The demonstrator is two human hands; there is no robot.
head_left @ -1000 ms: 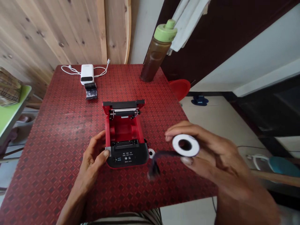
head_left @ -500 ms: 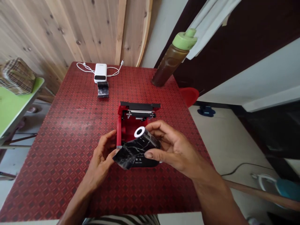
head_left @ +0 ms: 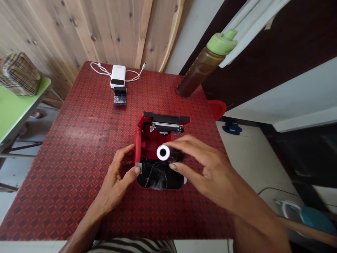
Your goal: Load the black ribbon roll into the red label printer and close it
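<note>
A small red and black thermal printer sits on the table with its lid raised at the back, and its red compartment shows. My left hand grips the printer's left side, thumb on the front left corner and fingers along the outer wall. Over the compartment's front right part, my right hand holds a roll between thumb and fingers. The roll has a white end with a dark core hole, turned left and toward me. Its black film wrapper hangs as a loose flap over the printer's black front.
On the red patterned table, a white power bank with a white cable lies at the back, a small black roll in front of it. A brown bottle with a green cap stands back right. A red stool is beyond the right edge.
The roll has turned so that its white end faces more toward me. Its black flap has slipped away from my left thumb and drapes over the printer's front. The view has shifted slightly.
</note>
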